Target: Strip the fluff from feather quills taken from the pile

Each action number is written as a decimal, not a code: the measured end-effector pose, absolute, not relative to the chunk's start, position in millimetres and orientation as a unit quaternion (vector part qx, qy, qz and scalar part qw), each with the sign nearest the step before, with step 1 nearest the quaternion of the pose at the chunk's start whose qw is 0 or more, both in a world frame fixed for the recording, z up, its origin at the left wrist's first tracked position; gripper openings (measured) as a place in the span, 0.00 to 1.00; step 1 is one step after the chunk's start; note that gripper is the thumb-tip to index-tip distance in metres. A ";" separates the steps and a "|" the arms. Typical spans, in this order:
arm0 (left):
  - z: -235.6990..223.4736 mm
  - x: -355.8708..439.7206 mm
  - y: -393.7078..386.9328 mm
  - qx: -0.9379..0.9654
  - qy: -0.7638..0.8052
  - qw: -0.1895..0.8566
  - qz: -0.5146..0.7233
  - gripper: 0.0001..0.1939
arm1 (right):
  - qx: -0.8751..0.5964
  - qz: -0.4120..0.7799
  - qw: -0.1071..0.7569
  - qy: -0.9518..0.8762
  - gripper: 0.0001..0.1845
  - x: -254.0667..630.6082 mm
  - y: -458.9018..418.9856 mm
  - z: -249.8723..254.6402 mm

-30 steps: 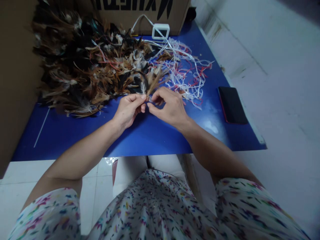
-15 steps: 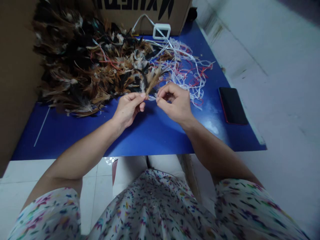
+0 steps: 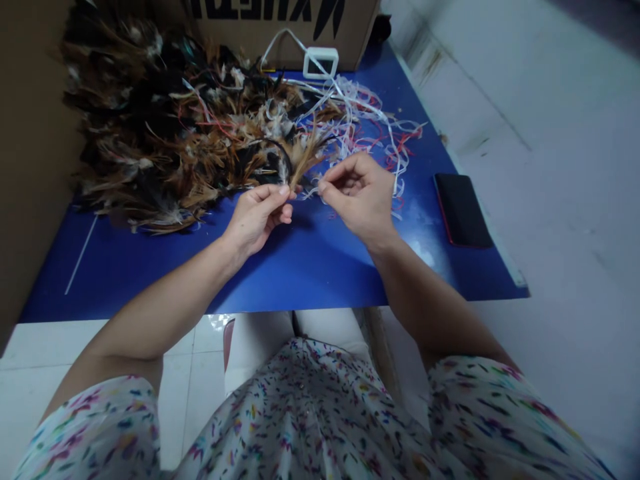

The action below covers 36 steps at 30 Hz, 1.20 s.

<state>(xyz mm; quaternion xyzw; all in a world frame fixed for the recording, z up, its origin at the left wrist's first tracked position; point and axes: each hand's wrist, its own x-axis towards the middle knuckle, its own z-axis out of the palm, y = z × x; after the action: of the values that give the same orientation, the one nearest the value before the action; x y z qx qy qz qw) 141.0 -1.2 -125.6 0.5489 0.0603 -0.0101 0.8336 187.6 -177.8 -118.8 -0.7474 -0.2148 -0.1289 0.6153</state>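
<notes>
Feather bunch held in the left hand, right hand pinched beside it

Clock positions are read from the left fingertips, twelve at the far side of the desk.

Item: left hand [image 3: 257,217], thumb and forefinger closed in a narrow grip on the base of one feather bunch [image 3: 303,157], tan with darker feathers, its tips fanned towards one o'clock.

Item: right hand [image 3: 364,195], at three o'clock, apart from the left; thumb and forefinger tips drawn together. Whether they pinch anything cannot be told.

Item: pale strands [image 3: 309,194], thin, in the gap between the two hands.

Item: feather pile [image 3: 185,140], brown, black and white, large, at ten o'clock, reaching close to the left hand.

Item: ribbon tangle [image 3: 373,120], white and red, at two o'clock, beyond the right hand.

Item: white-framed device [image 3: 321,63], dark face, between twelve and one, a white ribbon crossing it.

Item: cardboard box [image 3: 280,41], black lettering, at twelve, behind the device.

Item: phone [image 3: 463,210], dark screen, red edge, at three, near the right edge.

Item: white strip [image 3: 81,255], thin, between eight and nine.

Support: blue desk [image 3: 300,273].
</notes>
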 end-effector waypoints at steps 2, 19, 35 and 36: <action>-122.6 139.7 -1.8 0.547 0.066 0.834 -0.010 0.13 | -0.748 -0.127 0.610 -0.228 0.08 186.3 -178.0 -118.6; -127.1 139.4 -4.6 0.587 0.057 0.807 -0.038 0.17 | -0.732 -0.224 0.531 -0.364 0.05 189.9 -182.8 -124.3; -138.0 136.2 11.6 0.914 -0.215 0.266 0.217 0.12 | -0.785 -0.285 0.216 -0.506 0.13 176.7 -182.0 -106.8; -139.1 136.0 11.7 0.919 -0.228 0.242 0.214 0.13 | -0.789 -0.284 0.205 -0.505 0.13 176.3 -182.0 -104.5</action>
<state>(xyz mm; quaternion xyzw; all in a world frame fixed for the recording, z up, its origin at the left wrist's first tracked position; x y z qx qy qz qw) 136.0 11.7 -139.1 0.9185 -0.2281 0.2135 0.2422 176.3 -182.0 -104.5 -0.7888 -0.5051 -0.2842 0.2046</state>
